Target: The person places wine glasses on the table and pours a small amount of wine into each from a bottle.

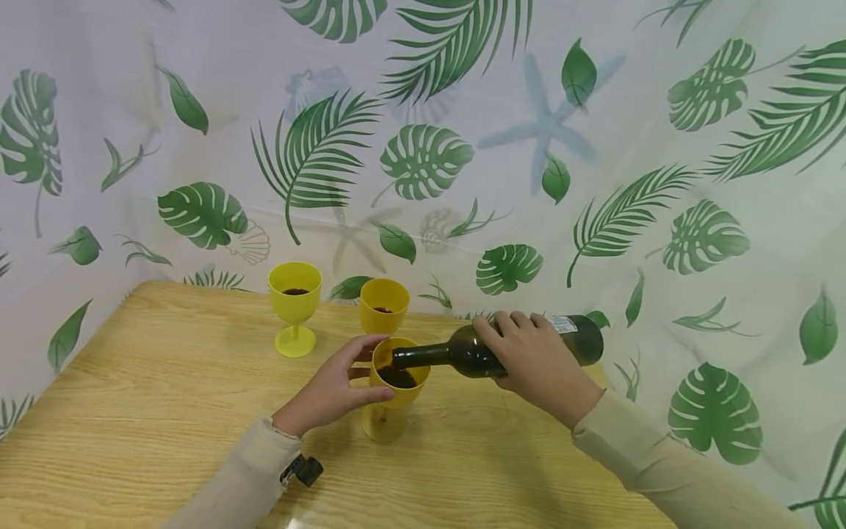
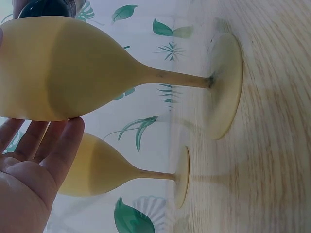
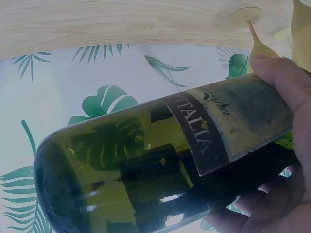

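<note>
Right at the near middle of the wooden table [image 1: 165,382] stands a yellow goblet [image 1: 396,389] with dark liquid in its bowl. A dark green wine bottle [image 1: 476,351] lies almost level over it, its mouth just inside the goblet's rim. The right hand [image 1: 535,360] grips the bottle around its body, fingers curled over the top. In the right wrist view the bottle's dark label [image 3: 204,131] shows pale capital letters reading "ITALIA", possibly the end of a longer word, with a paler label panel [image 3: 252,116] beside it bearing script too faint to read. The left hand [image 1: 337,389] steadies the goblet, thumb and fingers curved against the bowl; the left wrist view shows the fingers [image 2: 48,141] lying fairly straight along it. Just behind the goblet stands a second yellow goblet [image 1: 384,305], and farther left of that a third [image 1: 294,308], each holding a little dark liquid. Behind the table hangs a white leaf-printed curtain [image 1: 595,147].
</note>
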A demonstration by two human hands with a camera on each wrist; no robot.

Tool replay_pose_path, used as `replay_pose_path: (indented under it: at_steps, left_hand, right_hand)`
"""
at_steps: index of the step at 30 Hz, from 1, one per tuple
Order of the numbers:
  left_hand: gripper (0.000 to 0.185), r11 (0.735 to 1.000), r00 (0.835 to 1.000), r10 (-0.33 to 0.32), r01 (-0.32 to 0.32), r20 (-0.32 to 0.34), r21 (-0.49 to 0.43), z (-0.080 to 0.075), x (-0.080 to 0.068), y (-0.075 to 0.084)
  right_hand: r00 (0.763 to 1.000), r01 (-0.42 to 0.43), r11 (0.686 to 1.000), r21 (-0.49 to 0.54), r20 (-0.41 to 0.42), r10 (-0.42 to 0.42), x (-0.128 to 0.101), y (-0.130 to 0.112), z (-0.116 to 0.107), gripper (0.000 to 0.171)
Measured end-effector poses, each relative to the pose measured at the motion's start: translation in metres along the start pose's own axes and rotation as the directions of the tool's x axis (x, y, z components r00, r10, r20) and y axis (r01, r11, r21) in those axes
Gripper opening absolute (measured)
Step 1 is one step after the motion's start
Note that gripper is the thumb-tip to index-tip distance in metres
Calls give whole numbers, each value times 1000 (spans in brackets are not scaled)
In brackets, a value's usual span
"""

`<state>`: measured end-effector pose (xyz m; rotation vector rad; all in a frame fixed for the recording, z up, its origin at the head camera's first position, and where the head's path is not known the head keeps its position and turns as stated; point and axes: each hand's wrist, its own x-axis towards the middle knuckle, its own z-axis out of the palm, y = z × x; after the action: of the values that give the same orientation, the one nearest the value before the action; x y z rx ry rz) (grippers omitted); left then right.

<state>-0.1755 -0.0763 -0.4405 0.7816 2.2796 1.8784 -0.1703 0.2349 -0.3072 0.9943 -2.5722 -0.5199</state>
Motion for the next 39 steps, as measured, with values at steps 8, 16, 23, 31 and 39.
replay_pose_path:
  at_steps: [8, 16, 23, 31, 39]
  left_hand:
    - [80, 1000, 1000, 0, 0, 2, -1, 0, 0, 0]
    - [80, 1000, 1000, -9, 9, 1, 5, 0, 0, 0]
    - [79, 1000, 1000, -2, 2, -1, -3, 0, -1, 2]
    - [77, 1000, 1000, -6, 6, -1, -12, 0, -1, 2]
    - [77, 1000, 1000, 1, -1, 0, -9, 0, 0, -1]
  right_hand:
    - [1000, 8, 1000, -11, 2, -8, 1, 0, 0, 84]
    - [1000, 0, 1000, -10, 12, 0, 1, -2, -1, 84]
    - [1000, 1, 1000, -9, 17, 0, 2, -2, -1, 84]
    - [1000, 5, 1000, -3, 18, -5, 2, -2, -2, 84]
    - [1000, 11, 1000, -1, 14, -11, 3, -2, -2, 83]
